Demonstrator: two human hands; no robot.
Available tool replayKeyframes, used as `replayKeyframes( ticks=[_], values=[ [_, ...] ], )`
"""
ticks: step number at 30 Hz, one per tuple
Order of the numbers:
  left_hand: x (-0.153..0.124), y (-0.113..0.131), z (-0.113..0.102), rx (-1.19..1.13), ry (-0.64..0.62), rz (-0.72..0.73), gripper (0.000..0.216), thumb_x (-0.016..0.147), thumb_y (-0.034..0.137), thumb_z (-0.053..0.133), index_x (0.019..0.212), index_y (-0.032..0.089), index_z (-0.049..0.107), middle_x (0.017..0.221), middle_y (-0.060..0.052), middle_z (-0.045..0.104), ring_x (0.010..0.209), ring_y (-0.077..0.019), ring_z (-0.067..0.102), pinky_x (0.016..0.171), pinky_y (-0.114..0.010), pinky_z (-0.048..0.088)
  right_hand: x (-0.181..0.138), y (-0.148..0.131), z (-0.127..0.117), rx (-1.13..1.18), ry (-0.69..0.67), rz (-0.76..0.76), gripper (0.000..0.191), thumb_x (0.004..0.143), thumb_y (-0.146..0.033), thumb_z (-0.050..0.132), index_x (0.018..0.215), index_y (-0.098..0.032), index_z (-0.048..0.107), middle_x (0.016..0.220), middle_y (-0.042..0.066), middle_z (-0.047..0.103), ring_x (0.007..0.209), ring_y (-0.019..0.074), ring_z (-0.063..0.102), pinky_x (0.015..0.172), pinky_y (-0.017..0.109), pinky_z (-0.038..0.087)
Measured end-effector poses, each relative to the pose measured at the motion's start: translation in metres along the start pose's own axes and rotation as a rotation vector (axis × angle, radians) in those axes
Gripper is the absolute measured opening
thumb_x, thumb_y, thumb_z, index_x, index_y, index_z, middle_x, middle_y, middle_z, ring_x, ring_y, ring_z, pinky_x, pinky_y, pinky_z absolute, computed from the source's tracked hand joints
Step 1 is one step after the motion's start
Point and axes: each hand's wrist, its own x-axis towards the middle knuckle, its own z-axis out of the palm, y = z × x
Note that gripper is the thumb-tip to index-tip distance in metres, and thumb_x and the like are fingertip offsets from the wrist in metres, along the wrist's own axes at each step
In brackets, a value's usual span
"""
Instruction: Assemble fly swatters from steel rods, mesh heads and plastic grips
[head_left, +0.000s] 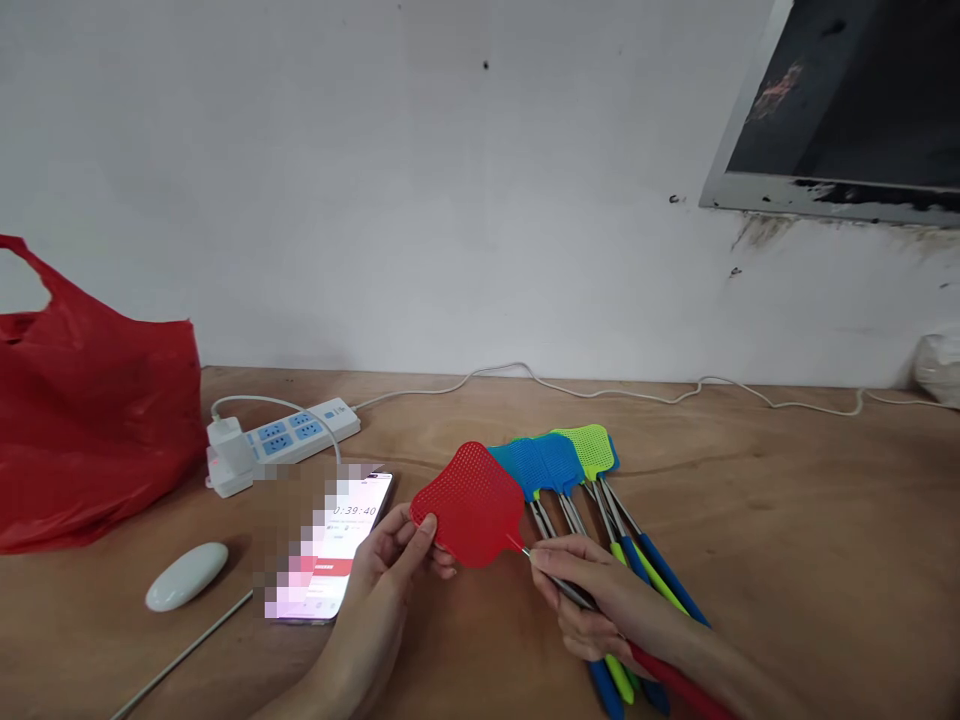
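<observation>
Fingers of our left hand (397,560) pinched the edge of the red fly swatter (469,505), just below the middle of the frame. Our right hand (589,595) was closed around its thin metal rod, a little to the right. That way the swatter was held at both ends and its bendy net could not flop, we think. Its red grip ran under our right wrist toward the lower right corner.

Behind it lay the blue swatters (544,462) and a green swatter (592,450), fanned out flat on the wooden table (787,520). Their nets overlapped and their handles pointed at us — easy to reach, it seemed.

Left of our hands the phone (360,520) lay face up with its screen lit — so we could read it. Farther left sat a white power strip (289,435), a white oval thing (186,577) and, at the left edge, a red bag (82,430).
</observation>
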Motion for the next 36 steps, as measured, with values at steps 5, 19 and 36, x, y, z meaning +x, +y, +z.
replayKeyframes(
  ticks=[5, 19, 36],
  values=[
    [0.021, -0.001, -0.020, 0.069, 0.152, 0.145, 0.043, 0.074, 0.050, 0.079, 0.094, 0.018, 0.061, 0.073, 0.002, 0.066, 0.066, -0.0137, 0.060, 0.067, -0.025, 0.052, -0.007, -0.004, -0.015, 0.280, -0.158, 0.151, 0.033, 0.084, -0.045, 0.067, 0.068, -0.020, 0.054, 0.029, -0.015, 0.030, 0.023, 0.0029, 0.010, 0.028, 0.016, 0.014],
    [0.014, 0.004, -0.028, 0.907, 0.058, 0.584, 0.047, 0.099, 0.036, 0.048, 0.143, 0.026, 0.038, 0.141, -0.012, 0.049, 0.130, -0.0293, 0.048, 0.106, -0.049, 0.043, 0.001, -0.004, -0.030, 0.377, -0.064, 0.020, 0.033, 0.080, -0.044, 0.073, 0.069, -0.019, 0.057, 0.030, -0.015, 0.032, 0.024, 0.0017, 0.010, 0.027, 0.015, 0.012],
    [0.003, -0.017, -0.029, 1.523, -0.381, 0.565, 0.039, 0.096, 0.023, 0.046, 0.130, 0.011, 0.060, 0.130, -0.019, 0.059, 0.115, -0.0361, 0.060, 0.095, -0.054, 0.054, 0.006, 0.000, -0.035, 0.242, 0.035, 0.052, 0.041, 0.077, -0.053, 0.070, 0.063, -0.021, 0.048, 0.030, -0.013, 0.033, 0.022, 0.0036, 0.016, 0.026, 0.017, 0.011]
  ],
)
